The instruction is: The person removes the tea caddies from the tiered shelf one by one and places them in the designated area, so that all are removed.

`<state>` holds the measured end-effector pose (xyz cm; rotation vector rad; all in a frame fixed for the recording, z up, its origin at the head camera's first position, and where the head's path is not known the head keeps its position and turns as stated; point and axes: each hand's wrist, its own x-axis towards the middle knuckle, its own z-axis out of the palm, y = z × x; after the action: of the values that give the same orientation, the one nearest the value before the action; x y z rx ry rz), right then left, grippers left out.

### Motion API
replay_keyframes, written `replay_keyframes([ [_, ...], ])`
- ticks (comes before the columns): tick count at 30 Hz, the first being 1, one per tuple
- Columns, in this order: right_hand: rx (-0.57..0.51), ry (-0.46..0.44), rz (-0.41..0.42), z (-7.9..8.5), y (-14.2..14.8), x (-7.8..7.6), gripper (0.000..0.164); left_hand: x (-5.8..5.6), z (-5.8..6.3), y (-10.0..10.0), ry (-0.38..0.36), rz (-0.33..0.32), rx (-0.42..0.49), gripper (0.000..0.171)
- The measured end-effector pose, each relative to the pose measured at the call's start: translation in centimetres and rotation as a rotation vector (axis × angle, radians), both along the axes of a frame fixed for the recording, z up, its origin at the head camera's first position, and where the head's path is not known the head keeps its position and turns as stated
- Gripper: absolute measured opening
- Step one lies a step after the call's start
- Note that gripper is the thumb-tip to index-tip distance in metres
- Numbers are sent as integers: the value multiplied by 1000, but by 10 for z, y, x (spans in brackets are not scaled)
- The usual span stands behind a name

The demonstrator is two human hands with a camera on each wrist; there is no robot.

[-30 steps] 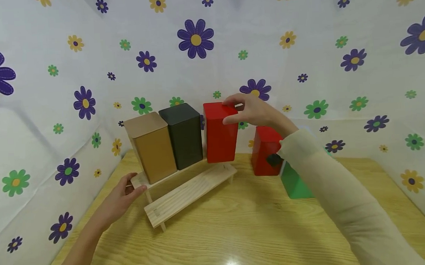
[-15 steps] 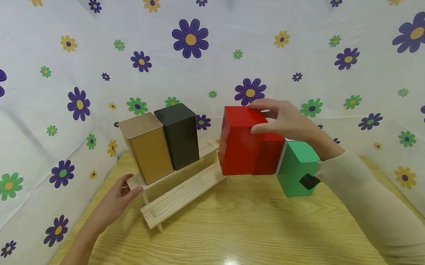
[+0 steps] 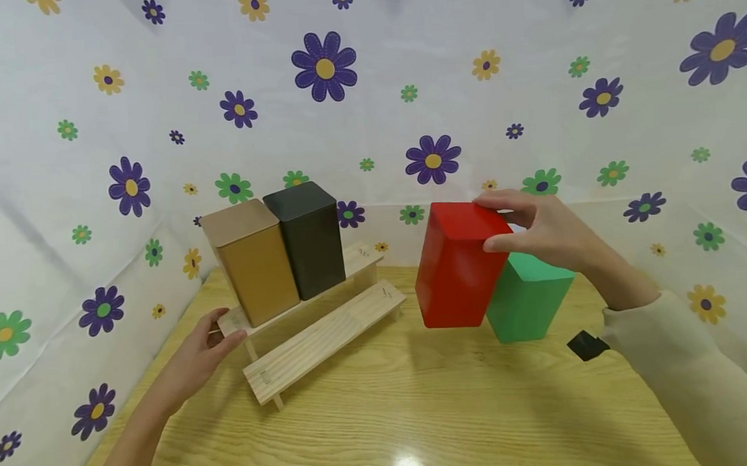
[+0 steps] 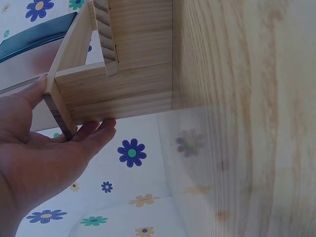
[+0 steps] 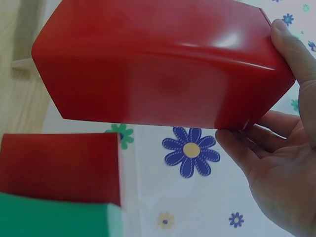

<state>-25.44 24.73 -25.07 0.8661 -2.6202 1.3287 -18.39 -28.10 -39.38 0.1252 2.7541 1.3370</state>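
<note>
My right hand (image 3: pixel 539 229) grips a tall glossy red box (image 3: pixel 466 277) by its upper end, thumb on the near side and fingers on the far side. The box is held upright above the wooden table. My left hand (image 3: pixel 197 359) holds the left end of a two-step wooden shelf rack (image 3: pixel 328 339). In the left wrist view the thumb lies over the rack's upper board (image 4: pixel 74 49) and the fingers reach behind its side. A gold box (image 3: pixel 259 273) and a black box (image 3: pixel 311 246) stand side by side on the upper step.
A green box (image 3: pixel 529 302) stands on the table (image 3: pixel 369 428), partly behind the held box. A second red box (image 5: pixel 59 165) shows beside it in the right wrist view, hidden in the head view. Flower-printed white sheeting (image 3: pixel 440 35) encloses the back and sides.
My right hand has carried the red box from over the rack's right end to the right and lower, in front of the other red box. My left hand stays on the rack.
</note>
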Motion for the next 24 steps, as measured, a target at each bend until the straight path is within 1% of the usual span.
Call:
replay_keyframes([
  [2, 5, 3, -4, -4, 3, 2, 64, 0, 0, 0, 0, 0, 0, 80],
  [6, 16, -5, -45, -12, 10, 5, 65, 1, 0, -1, -5, 1, -1, 81],
  [11, 17, -19, -60, -23, 16, 6, 65, 0, 1, -1, -17, 2, 0, 82],
  [19, 83, -6, -44, -38, 21, 1, 72, 0, 0, -1, -31, -3, 13, 83],
  [24, 90, -27, -36, -46, 23, -2, 73, 0, -2, -1, -29, -10, 26, 82],
])
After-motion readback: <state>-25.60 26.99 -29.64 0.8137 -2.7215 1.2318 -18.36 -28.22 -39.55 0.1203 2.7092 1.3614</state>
